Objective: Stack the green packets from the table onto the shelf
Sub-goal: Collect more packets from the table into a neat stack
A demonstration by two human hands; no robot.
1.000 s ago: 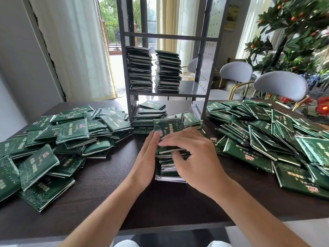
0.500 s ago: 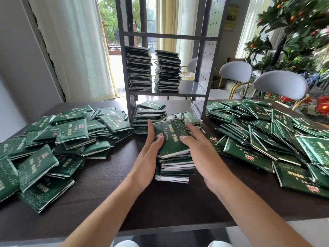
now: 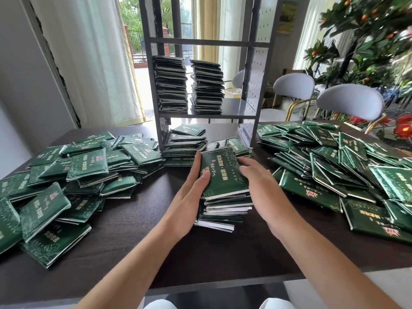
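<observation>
Item: gathered stack of green packets (image 3: 224,188), sitting on the table (image 3: 138,246) in front of the shelf (image 3: 253,85).
Change: a second ago your right hand (image 3: 260,186) was lying across the top; now both hands are flanking it. Your left hand (image 3: 192,192) is pressing flat on the left side, your right hand on the right, fingers straight, not curling round.
Meaning: you are squaring the stack, likely readying a lift beside the two stacks (image 3: 189,85) already on the shelf.

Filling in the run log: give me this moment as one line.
left hand: flat against stack's left side | right hand: flat against right side | stack of green packets: on table | shelf: two stacks
</observation>
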